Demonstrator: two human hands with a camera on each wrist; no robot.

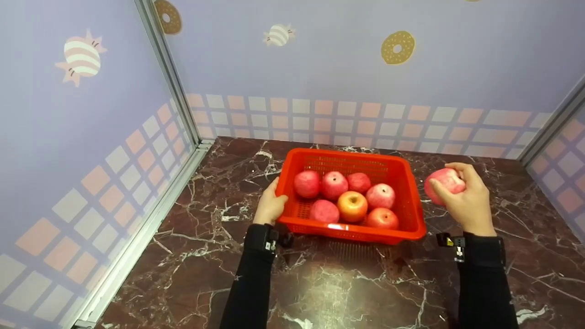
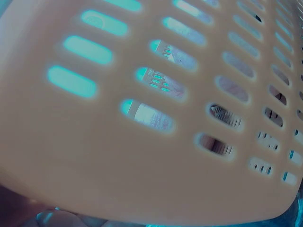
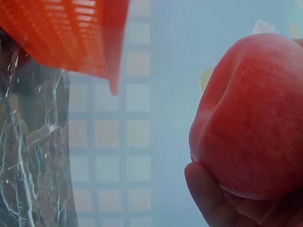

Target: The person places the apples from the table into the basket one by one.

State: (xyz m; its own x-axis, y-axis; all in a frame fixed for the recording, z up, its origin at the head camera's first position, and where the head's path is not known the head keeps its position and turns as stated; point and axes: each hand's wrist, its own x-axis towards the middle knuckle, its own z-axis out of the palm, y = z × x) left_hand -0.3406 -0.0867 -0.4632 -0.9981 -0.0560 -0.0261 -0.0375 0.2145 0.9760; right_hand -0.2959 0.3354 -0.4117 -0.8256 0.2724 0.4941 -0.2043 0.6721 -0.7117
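Observation:
A red plastic basket (image 1: 413, 201) with slotted walls stands on the table, holding several pinkish-red apples (image 1: 334, 184) and one yellow-orange apple (image 1: 352, 206). My left hand (image 1: 269, 206) grips the basket's left side, thumb over the rim; its other fingers are mostly hidden. The slotted wall (image 2: 118, 165) fills the left wrist view, in washed-out colour. To the right of the basket, my right hand (image 1: 473, 208) holds a pinkish-red apple (image 1: 439, 183) up between thumb and fingers. That apple looms large at the right of the right wrist view, with a fingertip (image 3: 201, 182) against its underside.
The dark red marbled tabletop (image 1: 201, 274) runs up to a lilac back wall (image 1: 320, 59) with a checked border. A side wall (image 1: 114, 114) with a metal corner rail stands at left, another wall (image 1: 566, 160) at right.

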